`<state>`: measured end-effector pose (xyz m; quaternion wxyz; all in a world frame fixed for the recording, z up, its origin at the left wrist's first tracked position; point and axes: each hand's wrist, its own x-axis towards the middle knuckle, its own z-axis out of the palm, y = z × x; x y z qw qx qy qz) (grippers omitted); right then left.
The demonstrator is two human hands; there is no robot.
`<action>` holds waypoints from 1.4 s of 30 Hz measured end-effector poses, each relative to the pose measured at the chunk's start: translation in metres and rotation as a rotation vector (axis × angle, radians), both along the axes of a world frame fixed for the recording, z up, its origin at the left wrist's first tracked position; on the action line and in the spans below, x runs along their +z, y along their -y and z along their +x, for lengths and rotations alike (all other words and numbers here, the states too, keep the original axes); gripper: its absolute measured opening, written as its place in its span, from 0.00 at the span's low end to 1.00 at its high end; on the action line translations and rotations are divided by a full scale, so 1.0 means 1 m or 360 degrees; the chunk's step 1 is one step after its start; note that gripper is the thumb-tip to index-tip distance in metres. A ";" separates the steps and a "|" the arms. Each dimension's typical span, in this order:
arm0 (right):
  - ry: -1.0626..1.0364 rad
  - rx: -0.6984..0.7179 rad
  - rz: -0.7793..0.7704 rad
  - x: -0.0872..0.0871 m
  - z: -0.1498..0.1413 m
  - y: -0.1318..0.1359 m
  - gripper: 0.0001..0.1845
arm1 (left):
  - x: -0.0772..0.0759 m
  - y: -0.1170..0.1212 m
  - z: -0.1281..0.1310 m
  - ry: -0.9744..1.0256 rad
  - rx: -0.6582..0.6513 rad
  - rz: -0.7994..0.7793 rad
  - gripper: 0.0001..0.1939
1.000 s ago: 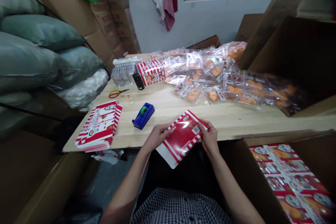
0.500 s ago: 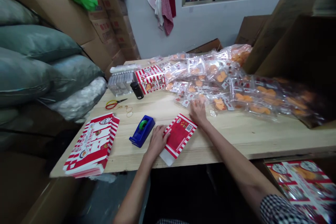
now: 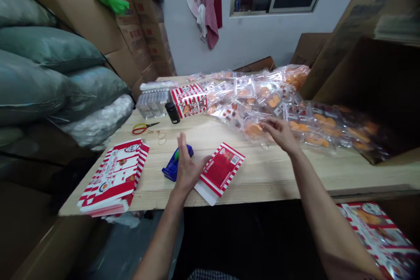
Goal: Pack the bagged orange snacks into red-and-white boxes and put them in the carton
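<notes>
My left hand (image 3: 189, 167) is open above the table, fingers stretched upward, between the tape dispenser (image 3: 170, 168) and a red-and-white printed carton (image 3: 223, 168). That carton lies flat at the table's front edge, its white flap toward me. My right hand (image 3: 281, 134) pinches the edge of a clear plastic packet (image 3: 253, 129) with an orange piece inside. The packet is at the near side of a pile of similar packets (image 3: 272, 100). Part of the blue dispenser is hidden behind my left hand.
On the left lies a stack of flat printed cartons (image 3: 114, 175). Scissors (image 3: 141, 128), a black jar (image 3: 172, 113), clear plastic cases (image 3: 152, 103) and a standing printed box (image 3: 189, 99) are farther back. A large cardboard box (image 3: 364, 70) rises at right; packed boxes (image 3: 377, 227) sit below.
The carton went from both hands down onto the table. My left hand let go of it and lifted. My right hand reached to the pile and took hold of a packet.
</notes>
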<state>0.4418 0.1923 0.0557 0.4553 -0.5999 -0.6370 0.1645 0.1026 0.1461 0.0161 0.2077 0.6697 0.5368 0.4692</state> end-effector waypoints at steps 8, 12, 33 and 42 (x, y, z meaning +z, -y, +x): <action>-0.0360 0.1186 -0.0471 0.027 -0.077 0.067 0.20 | 0.048 0.038 -0.044 0.0489 -0.0752 -0.0964 0.23; -0.0229 0.1296 -0.0496 0.015 -0.088 0.048 0.46 | 0.027 0.076 -0.088 0.0899 -0.0121 -0.0889 0.20; 0.0952 0.1217 -0.0479 -0.109 -0.132 0.062 0.71 | -0.045 0.156 -0.089 0.1388 0.0357 -0.1244 0.24; 0.0961 0.1232 -0.0564 -0.101 -0.125 0.082 0.71 | -0.046 0.122 -0.112 0.1111 -0.0177 -0.1602 0.15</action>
